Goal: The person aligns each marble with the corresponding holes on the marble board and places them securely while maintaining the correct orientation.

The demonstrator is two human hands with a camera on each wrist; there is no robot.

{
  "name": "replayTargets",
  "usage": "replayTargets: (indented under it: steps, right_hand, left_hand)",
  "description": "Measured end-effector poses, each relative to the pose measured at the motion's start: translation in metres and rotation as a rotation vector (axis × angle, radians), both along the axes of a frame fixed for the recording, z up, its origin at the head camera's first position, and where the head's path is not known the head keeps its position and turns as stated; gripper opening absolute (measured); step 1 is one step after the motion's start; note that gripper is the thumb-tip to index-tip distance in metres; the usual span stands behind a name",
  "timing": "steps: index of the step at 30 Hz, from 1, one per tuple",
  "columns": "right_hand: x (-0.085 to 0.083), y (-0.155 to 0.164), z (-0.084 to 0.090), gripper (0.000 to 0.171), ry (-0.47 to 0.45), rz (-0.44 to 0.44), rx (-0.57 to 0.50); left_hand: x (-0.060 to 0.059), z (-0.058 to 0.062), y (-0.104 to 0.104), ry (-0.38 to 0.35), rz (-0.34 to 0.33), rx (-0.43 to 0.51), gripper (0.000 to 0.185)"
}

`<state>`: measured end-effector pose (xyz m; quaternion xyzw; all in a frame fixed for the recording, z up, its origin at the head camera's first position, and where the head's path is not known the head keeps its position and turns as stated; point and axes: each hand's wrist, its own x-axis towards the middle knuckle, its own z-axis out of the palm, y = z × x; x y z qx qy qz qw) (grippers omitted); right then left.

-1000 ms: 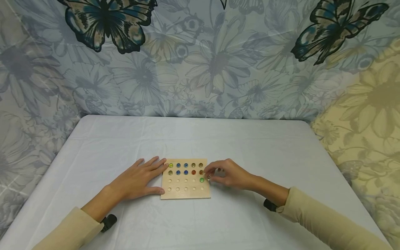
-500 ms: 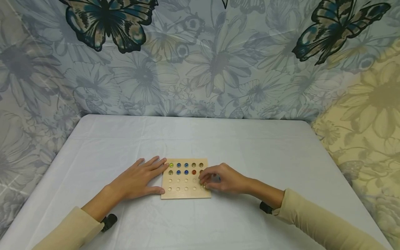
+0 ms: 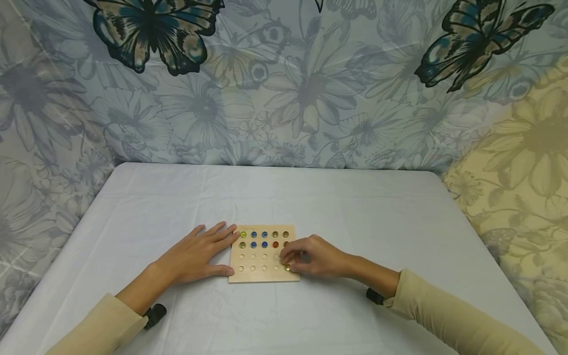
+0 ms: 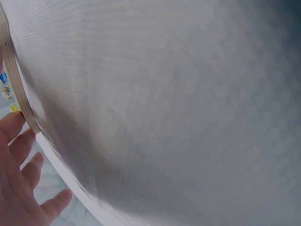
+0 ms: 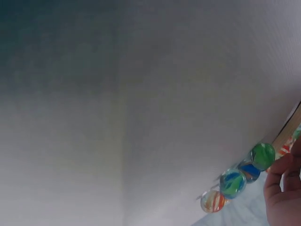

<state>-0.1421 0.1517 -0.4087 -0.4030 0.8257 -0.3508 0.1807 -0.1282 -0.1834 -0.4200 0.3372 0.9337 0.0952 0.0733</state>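
A light wooden board with rows of round holes lies on the table. Glass marbles fill its visible far holes, among them a yellow-green marble, a blue marble and a red marble. My left hand lies spread at the board's left edge, fingertips and thumb touching it. My right hand pinches a clear yellowish marble at the near right corner hole and hides nearby holes. In the right wrist view, several marbles, including a green marble, show beside that hand; what supports them I cannot tell.
A white cloth covers the table under the board. Behind it hangs a floral fabric with butterflies. A black wrist camera sits by the left cuff, another black camera by the right.
My right hand has moved left and nearer along the board's right side, bringing the pinched marble to the near corner. It now covers the green marble seen earlier. My left hand stays put.
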Motion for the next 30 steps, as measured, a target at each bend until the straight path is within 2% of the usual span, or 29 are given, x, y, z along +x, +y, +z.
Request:
replayTargets:
  steps: [7, 10, 20, 30]
  right_hand:
    - [-0.008, 0.013, 0.014, 0.027, 0.084, -0.030, -0.027]
    - [-0.014, 0.023, 0.017, 0.027, 0.091, -0.054, -0.039]
    - [-0.023, 0.056, 0.012, 0.025, 0.114, -0.127, -0.006]
    - [-0.023, 0.077, 0.007, 0.026, 0.070, -0.177, 0.019]
  left_hand:
    - [0.000, 0.002, 0.001, 0.002, -0.002, -0.001, 0.088]
    - [0.000, 0.002, 0.001, 0.003, -0.003, -0.001, 0.087]
    - [0.000, 0.002, 0.001, -0.006, 0.002, -0.003, 0.088]
    - [0.000, 0.000, 0.001, -0.006, 0.002, 0.003, 0.089]
